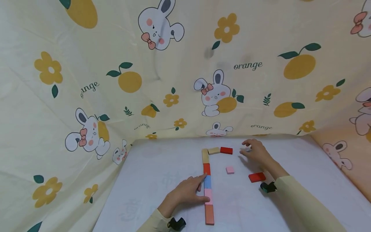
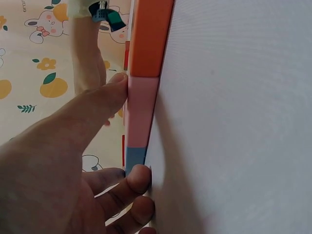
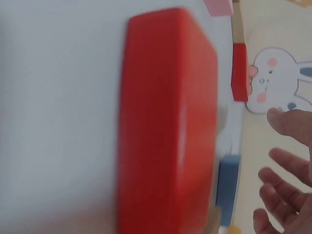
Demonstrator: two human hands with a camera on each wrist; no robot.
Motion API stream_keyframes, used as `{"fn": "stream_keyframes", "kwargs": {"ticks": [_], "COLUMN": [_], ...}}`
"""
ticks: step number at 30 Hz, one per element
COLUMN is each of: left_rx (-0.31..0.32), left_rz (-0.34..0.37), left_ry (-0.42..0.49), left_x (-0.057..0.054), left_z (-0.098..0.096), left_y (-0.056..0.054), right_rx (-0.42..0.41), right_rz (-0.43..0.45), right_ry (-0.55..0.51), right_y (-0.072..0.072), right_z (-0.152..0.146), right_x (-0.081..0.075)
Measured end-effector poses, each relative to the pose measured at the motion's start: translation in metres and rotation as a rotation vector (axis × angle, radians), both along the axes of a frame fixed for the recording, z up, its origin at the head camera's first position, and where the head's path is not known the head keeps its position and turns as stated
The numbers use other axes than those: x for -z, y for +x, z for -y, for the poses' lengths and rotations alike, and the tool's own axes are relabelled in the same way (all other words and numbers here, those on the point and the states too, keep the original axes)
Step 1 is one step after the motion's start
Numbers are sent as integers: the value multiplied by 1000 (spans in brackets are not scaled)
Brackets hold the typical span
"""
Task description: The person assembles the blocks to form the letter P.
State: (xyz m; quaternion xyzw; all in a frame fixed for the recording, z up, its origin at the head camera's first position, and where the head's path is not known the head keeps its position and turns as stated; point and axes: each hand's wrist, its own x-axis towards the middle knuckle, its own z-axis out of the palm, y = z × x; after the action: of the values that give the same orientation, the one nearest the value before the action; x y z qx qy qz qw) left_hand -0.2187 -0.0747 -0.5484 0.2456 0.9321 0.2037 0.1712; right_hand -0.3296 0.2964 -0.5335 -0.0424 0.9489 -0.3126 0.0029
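A column of flat wooden blocks runs up the table: an orange block (image 1: pixel 209 215) nearest, then pink (image 1: pixel 208 196), blue (image 1: pixel 207 182), red (image 1: pixel 206 169) and tan (image 1: pixel 205 156). From its far end, a tan block (image 1: pixel 214 150) and a red block (image 1: pixel 226 150) extend to the right. My left hand (image 1: pixel 185 193) rests along the column, thumb at the pink block and index fingertip near the red-blue joint. Right of the far red block, my right hand (image 1: pixel 256 153) hovers with fingers spread, holding nothing. Close by its fingers lies a blue block (image 3: pixel 229 190).
A small pink block (image 1: pixel 230 170) lies loose to the right of the column. Another red block (image 1: pixel 257 177) sits below the right hand, near that wrist. Behind the white table (image 1: pixel 145 180) hangs a patterned cloth (image 1: pixel 179 80), which also rises at both sides.
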Motion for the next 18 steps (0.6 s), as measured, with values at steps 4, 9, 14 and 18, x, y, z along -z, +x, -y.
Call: {"fn": "stream_keyframes", "kwargs": {"ticks": [4, 9, 14, 18], "left_rx": [2, 1, 5, 5], "left_rz": [1, 0, -6, -9], "left_ry": [3, 2, -1, -4], "left_x": [1, 2, 3, 3], "left_z": [1, 2, 2, 1], "left_y": [-1, -1, -1, -1], "right_rx": [77, 159, 194, 204], "right_rz": [-21, 48, 110, 118], "right_ry": [47, 68, 53, 35], "right_y": [13, 22, 25, 26], "right_z": [-13, -24, -27, -26], "right_x": [-1, 1, 8, 10]}}
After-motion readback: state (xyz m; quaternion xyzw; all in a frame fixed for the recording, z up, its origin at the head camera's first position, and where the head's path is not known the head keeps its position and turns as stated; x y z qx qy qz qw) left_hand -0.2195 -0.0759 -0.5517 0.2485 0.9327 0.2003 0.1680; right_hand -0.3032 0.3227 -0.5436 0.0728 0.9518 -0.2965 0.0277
